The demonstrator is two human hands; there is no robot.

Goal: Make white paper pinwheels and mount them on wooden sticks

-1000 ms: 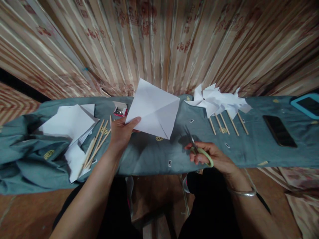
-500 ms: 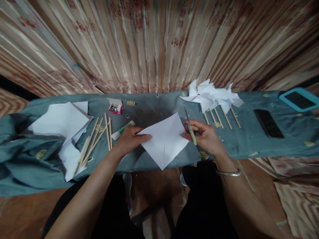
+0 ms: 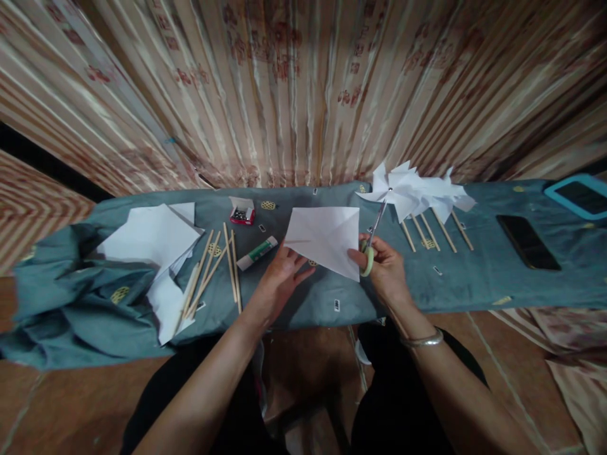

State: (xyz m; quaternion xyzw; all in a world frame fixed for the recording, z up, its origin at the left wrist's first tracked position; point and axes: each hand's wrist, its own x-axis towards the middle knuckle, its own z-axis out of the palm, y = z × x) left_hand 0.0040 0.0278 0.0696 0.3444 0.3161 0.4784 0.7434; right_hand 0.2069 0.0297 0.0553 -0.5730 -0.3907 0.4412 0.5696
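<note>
One white paper sheet (image 3: pixel 327 235) at 12 o'clock from me, held above cloth (image 3: pixel 303 311). Should be light, thin, easily creased; best taken gently near corners. My right hand (image 3: pixel 386 266) pinches its 4 o'clock edge, scissors (image 3: pixel 378 221) lodged in same hand; my left hand (image 3: pixel 279 278) at its 8 o'clock, fingers partly spread, grip cannot tell. Most room toward 6 o'clock, up to cloth's front edge; pinwheels (image 3: pixel 403 191) crowd 2 o'clock, glue stick (image 3: pixel 258 253) 9.

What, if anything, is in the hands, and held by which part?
Right hand: scissors by the green handles, plus the white sheet by its lower right edge. Left hand: at the sheet's lower left; grip unclear.
</note>
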